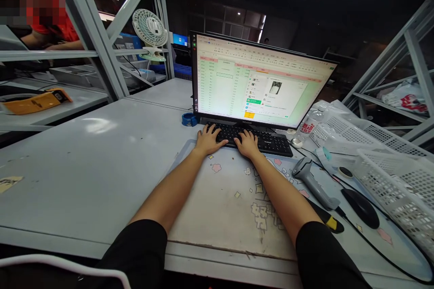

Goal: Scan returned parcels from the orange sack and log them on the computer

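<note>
White table (101,167) bears mat (220,203), keyboard (230,133); dim room (294,22) behind.

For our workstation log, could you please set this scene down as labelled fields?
Left hand: fingers spread on the black rectangular keyboard
Right hand: fingers spread on the same keyboard, farther right
Behind keyboard: wide black-framed monitor showing a spreadsheet
Nearer the camera: pale printed desk mat
Right side: grey handheld scanner, black oval mouse, white perforated plastic baskets
</note>
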A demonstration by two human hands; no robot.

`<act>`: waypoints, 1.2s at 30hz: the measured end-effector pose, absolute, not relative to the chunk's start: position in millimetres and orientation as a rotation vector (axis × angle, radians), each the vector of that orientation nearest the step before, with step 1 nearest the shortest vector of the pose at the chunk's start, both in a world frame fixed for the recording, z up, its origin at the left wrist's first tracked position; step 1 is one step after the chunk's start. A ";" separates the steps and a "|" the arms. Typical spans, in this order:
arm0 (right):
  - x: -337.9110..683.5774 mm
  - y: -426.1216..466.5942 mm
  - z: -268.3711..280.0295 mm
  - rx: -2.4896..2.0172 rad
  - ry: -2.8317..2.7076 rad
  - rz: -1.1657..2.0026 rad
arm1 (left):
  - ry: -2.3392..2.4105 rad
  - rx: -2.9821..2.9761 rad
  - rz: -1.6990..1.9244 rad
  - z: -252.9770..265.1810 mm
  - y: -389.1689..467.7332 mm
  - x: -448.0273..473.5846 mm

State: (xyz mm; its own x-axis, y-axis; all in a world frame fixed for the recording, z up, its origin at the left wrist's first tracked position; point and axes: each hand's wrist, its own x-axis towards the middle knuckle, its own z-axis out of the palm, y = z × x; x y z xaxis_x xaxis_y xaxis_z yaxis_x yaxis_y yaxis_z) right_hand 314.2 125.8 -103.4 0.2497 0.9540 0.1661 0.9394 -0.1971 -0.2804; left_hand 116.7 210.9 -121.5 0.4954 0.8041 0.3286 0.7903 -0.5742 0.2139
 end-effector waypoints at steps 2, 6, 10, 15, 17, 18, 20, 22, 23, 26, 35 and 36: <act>309.1 130.1 -100.8 -2.205 -1.760 0.061 | 1.437 2.686 0.626 -121.9 211.4 116.1; 297.2 137.9 -98.0 -2.173 -1.841 0.098 | 1.449 2.687 0.637 -121.2 211.3 115.2; 291.8 137.3 -91.5 -2.175 -1.873 0.149 | 1.462 2.679 0.642 -120.6 211.4 112.9; 309.6 93.9 -71.1 -2.081 -1.943 0.093 | 1.481 2.652 0.647 -122.3 216.3 111.6; 328.9 59.0 -64.0 -2.023 -1.977 0.054 | 1.484 2.642 0.648 -122.9 219.0 111.6; 342.1 38.5 -61.8 -1.998 -1.983 0.033 | 1.486 2.636 0.647 -123.1 220.2 111.5; 375.7 -6.0 -61.2 -1.963 -1.953 -0.025 | 1.493 2.624 0.643 -123.3 222.4 111.0; 416.5 -51.5 -65.2 -1.923 -1.857 -0.115 | 1.493 2.619 0.640 -123.3 224.2 110.4; 437.9 -73.2 -68.5 -1.920 -1.799 -0.162 | 1.492 2.619 0.639 -123.3 224.9 110.2; 495.8 -127.8 -80.1 -1.996 -1.578 -0.270 | 1.487 2.625 0.635 -123.5 226.6 111.2; 551.1 -171.0 -114.6 -2.099 -1.359 -0.356 | 1.456 2.765 0.557 -126.5 220.3 122.6; 553.4 -172.0 -117.0 -2.107 -1.355 -0.347 | 1.455 2.779 0.544 -125.4 218.3 123.3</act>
State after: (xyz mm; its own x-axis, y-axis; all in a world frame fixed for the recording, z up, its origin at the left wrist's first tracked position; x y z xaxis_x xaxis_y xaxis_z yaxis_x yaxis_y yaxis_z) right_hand 553.4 -172.0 -117.0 0.4436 0.7328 0.5160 0.8906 -0.2962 -0.3450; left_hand 123.3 218.3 -125.4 0.5241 0.7903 0.3174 0.8047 -0.5815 0.1194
